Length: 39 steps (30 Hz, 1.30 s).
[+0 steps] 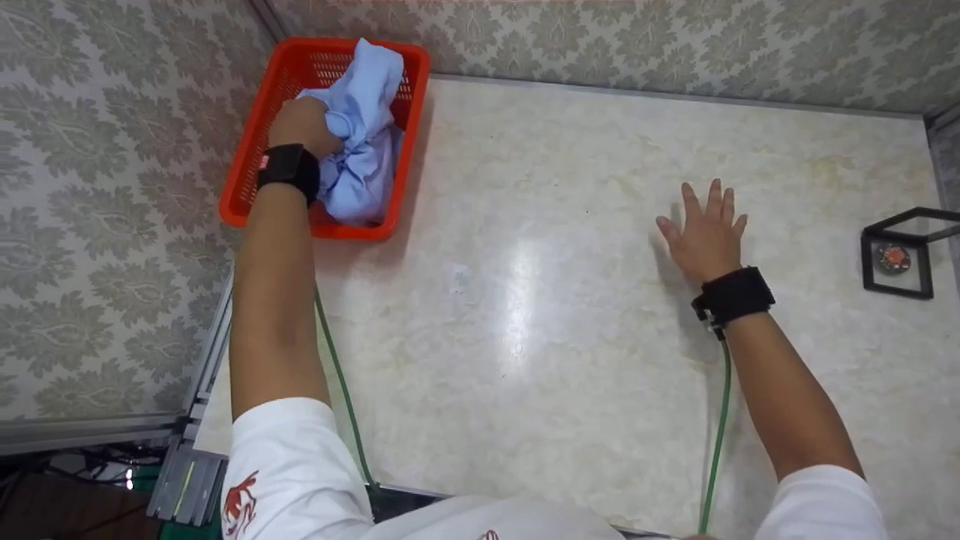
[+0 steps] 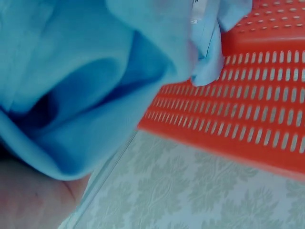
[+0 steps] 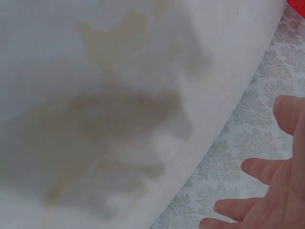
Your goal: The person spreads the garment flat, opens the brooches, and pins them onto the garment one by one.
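Note:
A light blue garment [image 1: 367, 82] lies bunched up in an orange-red slatted basket [image 1: 409, 150] at the upper left of the head view. My left hand [image 1: 304, 126] reaches into the basket and grips the cloth; most of its fingers are hidden. Close up in the left wrist view, a loose fold of the garment [image 2: 90, 100] hangs over the hand, and a small white label shows on the fabric. My right hand [image 1: 705, 236] is over the table at the right, palm down with fingers spread, holding nothing. Its separated fingers also show in the right wrist view.
The pale marbled table [image 1: 540, 247] meets patterned walls at the back and left. At the far right stands an open black frame-like case [image 1: 896, 292] with a small round red-and-dark item [image 1: 894, 259] in it. Green cables [image 1: 718, 442] run from the wrist straps.

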Each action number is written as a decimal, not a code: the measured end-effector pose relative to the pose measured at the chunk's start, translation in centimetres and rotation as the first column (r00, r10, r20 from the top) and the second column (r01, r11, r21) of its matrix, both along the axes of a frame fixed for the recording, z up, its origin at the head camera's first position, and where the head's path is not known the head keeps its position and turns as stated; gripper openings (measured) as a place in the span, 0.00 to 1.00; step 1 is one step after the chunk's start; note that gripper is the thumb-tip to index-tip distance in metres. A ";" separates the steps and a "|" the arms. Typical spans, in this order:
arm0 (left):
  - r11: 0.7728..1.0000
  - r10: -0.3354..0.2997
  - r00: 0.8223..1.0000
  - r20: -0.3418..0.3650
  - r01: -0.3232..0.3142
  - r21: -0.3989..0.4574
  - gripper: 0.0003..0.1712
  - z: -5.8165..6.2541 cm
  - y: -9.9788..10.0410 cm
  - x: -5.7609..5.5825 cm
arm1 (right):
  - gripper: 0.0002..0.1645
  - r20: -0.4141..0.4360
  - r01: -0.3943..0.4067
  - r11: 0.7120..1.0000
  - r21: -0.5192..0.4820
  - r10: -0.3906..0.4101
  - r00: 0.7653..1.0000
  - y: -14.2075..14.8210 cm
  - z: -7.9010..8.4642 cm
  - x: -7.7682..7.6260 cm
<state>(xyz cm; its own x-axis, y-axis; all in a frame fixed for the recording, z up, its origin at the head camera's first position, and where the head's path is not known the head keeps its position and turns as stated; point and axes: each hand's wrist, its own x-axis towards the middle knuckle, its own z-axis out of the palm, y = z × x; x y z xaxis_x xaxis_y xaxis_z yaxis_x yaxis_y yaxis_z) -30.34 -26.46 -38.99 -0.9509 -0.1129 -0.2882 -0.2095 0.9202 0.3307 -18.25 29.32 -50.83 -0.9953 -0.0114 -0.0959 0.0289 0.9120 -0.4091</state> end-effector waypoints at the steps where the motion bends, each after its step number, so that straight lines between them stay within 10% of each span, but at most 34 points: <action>1: 1.000 0.003 1.000 -0.027 -0.003 0.000 0.28 0.4 0.0 0.1 | 0.45 0.001 0.000 1.000 0.001 0.000 1.000 -0.1 0.0 0.0; 9: 0.998 -0.024 0.940 -0.340 0.041 0.042 0.11 3.6 0.5 0.8 | 0.45 -0.011 0.000 1.000 0.000 0.000 1.000 0.0 -0.3 -0.2; 21: 0.978 -0.025 0.869 -0.494 0.123 0.167 0.22 7.9 6.7 1.4 | 0.46 0.007 0.011 1.000 -0.001 -0.011 1.000 -0.1 -0.5 0.5; 39: 0.871 -0.199 0.862 -0.467 0.374 0.319 0.19 5.0 18.7 2.0 | 0.44 -0.043 -0.003 1.000 -0.028 0.002 0.999 0.0 -0.2 0.6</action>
